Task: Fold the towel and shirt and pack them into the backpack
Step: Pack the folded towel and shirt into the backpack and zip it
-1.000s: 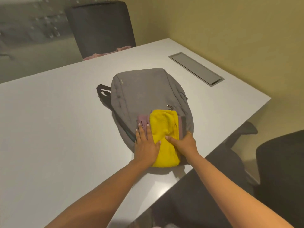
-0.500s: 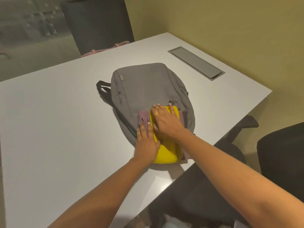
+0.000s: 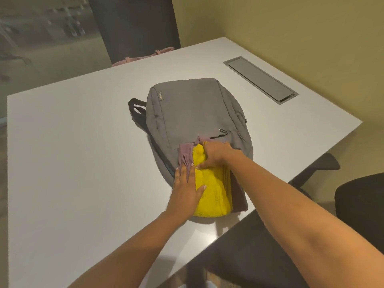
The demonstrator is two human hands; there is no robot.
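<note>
A grey backpack (image 3: 193, 113) was laid flat on a white table (image 3: 83, 163), with its opening turned toward the near edge. A folded yellow towel (image 3: 214, 194) was stacked on a folded mauve shirt (image 3: 186, 154) at the backpack's near end. How far either was pushed inside could not be told. The left hand (image 3: 186, 188) was pressed flat, fingers straight, across the shirt's left edge and the towel beside it. The right hand (image 3: 216, 154) was curled round the towel's far end, and a ring was seen on one finger. The hands were held close together. A grey cover plate (image 3: 259, 80) was set into the table at the right, and a dark chair (image 3: 135, 28) was placed at the far side.
</note>
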